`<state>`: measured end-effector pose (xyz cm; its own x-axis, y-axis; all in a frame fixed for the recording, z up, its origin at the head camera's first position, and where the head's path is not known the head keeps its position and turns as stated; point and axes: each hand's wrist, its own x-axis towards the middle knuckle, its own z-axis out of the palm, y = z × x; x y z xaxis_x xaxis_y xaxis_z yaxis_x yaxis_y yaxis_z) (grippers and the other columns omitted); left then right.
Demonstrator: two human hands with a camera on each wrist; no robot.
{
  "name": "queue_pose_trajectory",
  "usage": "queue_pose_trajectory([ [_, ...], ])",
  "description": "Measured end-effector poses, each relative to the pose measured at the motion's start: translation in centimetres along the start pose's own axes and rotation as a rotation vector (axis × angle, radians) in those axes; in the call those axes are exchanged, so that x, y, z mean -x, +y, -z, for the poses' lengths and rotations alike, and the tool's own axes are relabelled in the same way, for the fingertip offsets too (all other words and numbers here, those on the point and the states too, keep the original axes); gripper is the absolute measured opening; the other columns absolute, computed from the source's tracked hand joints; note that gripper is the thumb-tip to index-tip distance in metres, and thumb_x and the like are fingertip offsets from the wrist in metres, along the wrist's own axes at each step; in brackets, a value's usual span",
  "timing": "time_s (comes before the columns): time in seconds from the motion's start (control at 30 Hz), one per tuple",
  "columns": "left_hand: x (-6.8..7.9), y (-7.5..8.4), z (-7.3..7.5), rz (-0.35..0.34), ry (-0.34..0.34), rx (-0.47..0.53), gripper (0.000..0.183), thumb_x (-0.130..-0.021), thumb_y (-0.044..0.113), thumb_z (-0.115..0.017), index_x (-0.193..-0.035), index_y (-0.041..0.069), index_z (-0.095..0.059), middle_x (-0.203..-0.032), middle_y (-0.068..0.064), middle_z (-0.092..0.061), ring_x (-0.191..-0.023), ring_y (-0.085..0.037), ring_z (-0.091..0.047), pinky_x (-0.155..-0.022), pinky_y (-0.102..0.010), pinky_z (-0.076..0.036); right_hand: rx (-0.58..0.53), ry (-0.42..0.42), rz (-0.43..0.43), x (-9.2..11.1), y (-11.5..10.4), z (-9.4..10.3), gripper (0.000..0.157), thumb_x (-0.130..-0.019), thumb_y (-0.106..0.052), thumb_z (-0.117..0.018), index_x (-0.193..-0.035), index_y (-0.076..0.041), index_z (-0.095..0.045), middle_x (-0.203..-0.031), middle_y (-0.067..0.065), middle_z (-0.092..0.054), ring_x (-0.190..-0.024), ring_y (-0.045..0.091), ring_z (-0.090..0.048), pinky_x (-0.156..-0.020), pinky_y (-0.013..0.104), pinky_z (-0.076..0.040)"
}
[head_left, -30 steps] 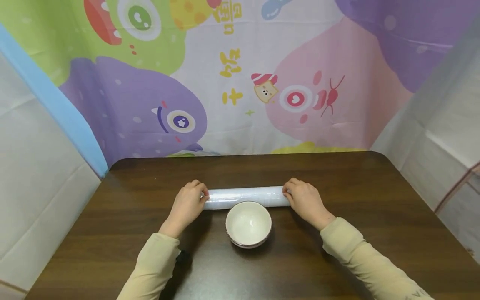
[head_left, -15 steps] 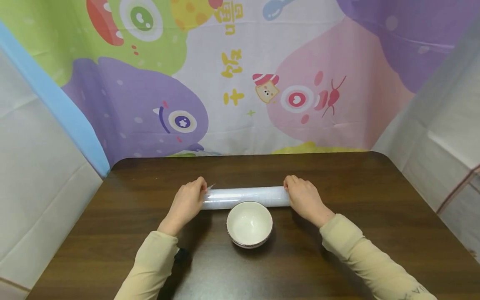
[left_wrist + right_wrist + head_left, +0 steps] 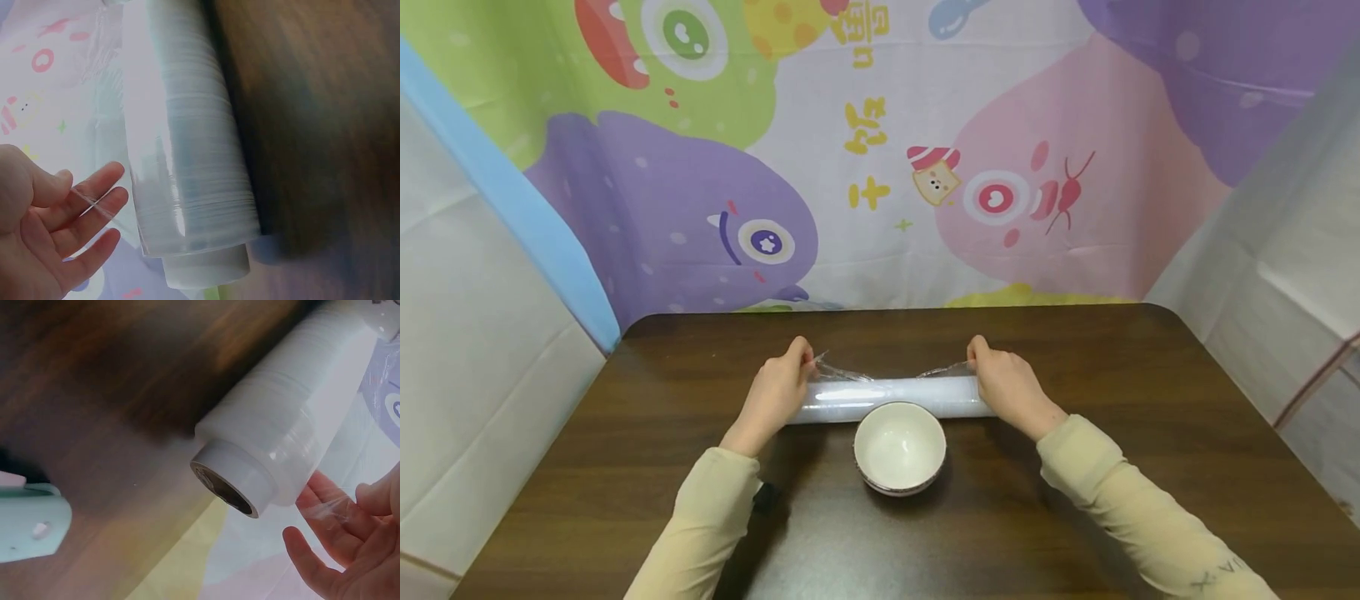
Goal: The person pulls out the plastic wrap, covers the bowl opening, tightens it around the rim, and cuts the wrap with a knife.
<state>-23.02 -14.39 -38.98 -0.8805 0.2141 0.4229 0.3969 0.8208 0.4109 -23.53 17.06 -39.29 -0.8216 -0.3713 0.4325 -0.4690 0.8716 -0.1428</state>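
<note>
A roll of clear plastic wrap (image 3: 940, 396) lies crosswise on the table, right behind a white bowl (image 3: 899, 450) with a dark rim. My left hand (image 3: 777, 390) pinches one corner of the loose film (image 3: 848, 374) between thumb and fingers, just above the roll's left end. At the other end my right hand (image 3: 1009, 387) pinches the opposite corner. Between them the film's edge sags toward the roll. The left wrist view shows a twisted strand of film at the left fingers (image 3: 100, 181). The cardboard core (image 3: 234, 475) sticks out in the right wrist view.
Dark wood makes up the tabletop (image 3: 625, 467). A printed cartoon curtain (image 3: 880, 250) hangs along its back edge. At the right wrist view's lower left is a pale mint-green object (image 3: 34, 525) with a round hole. A small black thing (image 3: 765, 497) shows beside my left sleeve.
Both hands have risen off the roll and away from me, drawing the film's edge up with them. The roll has shifted slightly toward me. The bowl stays where it was.
</note>
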Motion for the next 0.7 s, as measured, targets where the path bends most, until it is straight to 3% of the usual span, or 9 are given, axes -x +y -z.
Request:
queue_pose_trajectory([
  [0.2,-1.1,-0.4,0.0,0.005,-0.017,0.045,0.007,-0.089,0.004,-0.053,-0.087,0.007,-0.047,-0.071,-0.004,-0.067,-0.064,-0.024,-0.063,-0.055,-0.036,-0.045,-0.035,-0.024,-0.014,-0.7,0.3,0.1,0.013,-0.086,0.001,-0.050,-0.082,-0.008,-0.042,-0.064,0.003,-0.061,-0.052,0.018,-0.057,-0.043,0.033,-0.040],
  [0.33,-2.0,-0.6,0.1,0.013,-0.036,0.057,0.008,-0.089,0.002,-0.052,-0.086,0.006,-0.047,-0.070,-0.005,-0.066,-0.062,-0.021,-0.062,-0.053,-0.034,-0.044,-0.093,-0.097,-0.069,-1.3,0.6,0.1,0.004,-0.090,-0.003,-0.047,-0.093,-0.006,-0.048,-0.068,0.000,-0.061,-0.057,0.017,-0.058,-0.051,0.035,-0.045],
  [0.43,-2.6,-0.7,0.3,0.027,-0.062,0.054,0.007,-0.089,0.003,-0.052,-0.086,0.007,-0.046,-0.070,-0.004,-0.066,-0.061,-0.020,-0.060,-0.054,-0.032,-0.043,-0.108,-0.140,-0.091,-1.9,0.8,0.2,0.013,-0.090,-0.004,-0.048,-0.101,-0.003,-0.055,-0.069,0.000,-0.061,-0.061,0.016,-0.058,-0.058,0.037,-0.048],
  [0.7,-4.1,-0.8,0.6,0.039,-0.064,0.054,0.007,-0.090,0.004,-0.051,-0.085,0.007,-0.046,-0.070,-0.004,-0.066,-0.067,-0.024,-0.062,-0.061,-0.037,-0.046,-0.121,-0.163,-0.098,-3.5,1.5,0.4,0.015,-0.084,0.001,-0.053,-0.095,-0.004,-0.063,-0.077,0.001,-0.066,-0.069,0.017,-0.062,-0.063,0.038,-0.049],
])
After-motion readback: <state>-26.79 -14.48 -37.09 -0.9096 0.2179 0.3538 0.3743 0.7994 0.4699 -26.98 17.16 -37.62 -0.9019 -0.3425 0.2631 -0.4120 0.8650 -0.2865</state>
